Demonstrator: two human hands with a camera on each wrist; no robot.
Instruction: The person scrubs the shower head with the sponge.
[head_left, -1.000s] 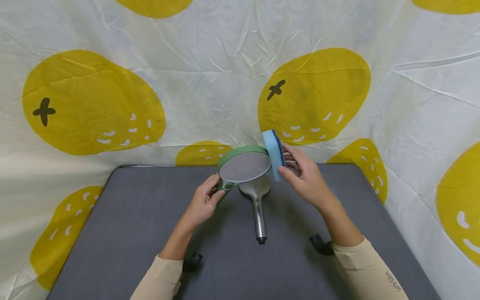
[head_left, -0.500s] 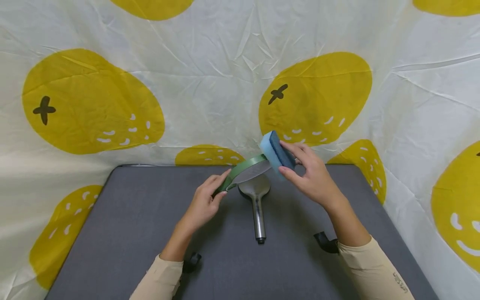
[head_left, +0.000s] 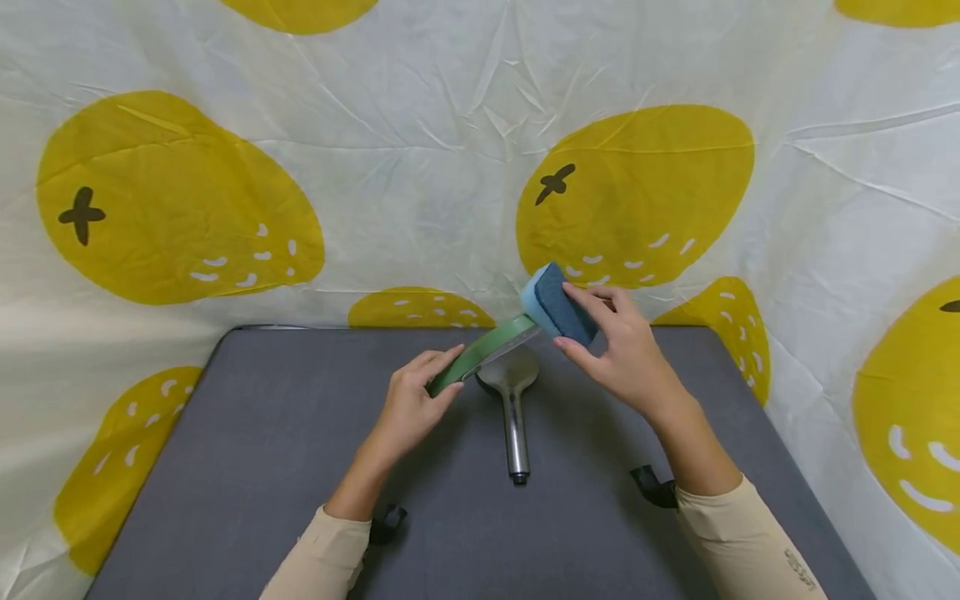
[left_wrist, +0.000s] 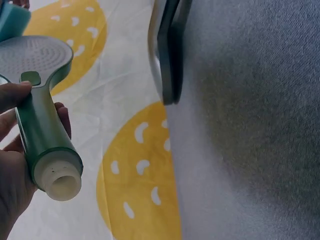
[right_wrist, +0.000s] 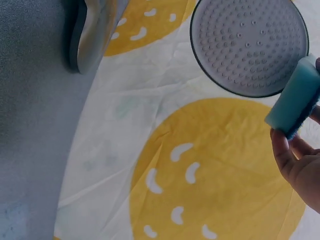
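My left hand grips the handle of a green shower head, held tilted above the table. In the left wrist view the thumb lies by the green button below the grey nozzle face, and the handle's open white end points toward the camera. Between thumb and fingers my right hand pinches a sponge, light blue with a dark blue scouring side. The sponge's light side meets the rim of the shower head. Round grey nozzles fill the face in the right wrist view.
A second, silver shower head lies on the dark grey table, below and behind the green one, its handle toward me. Behind the table hangs a white cloth with yellow fruit prints. Dark straps show under both wrists.
The green shower head has turned in my left hand, so its face shows less and its edge more. The sponge has tilted with my right hand, showing more of its dark side.
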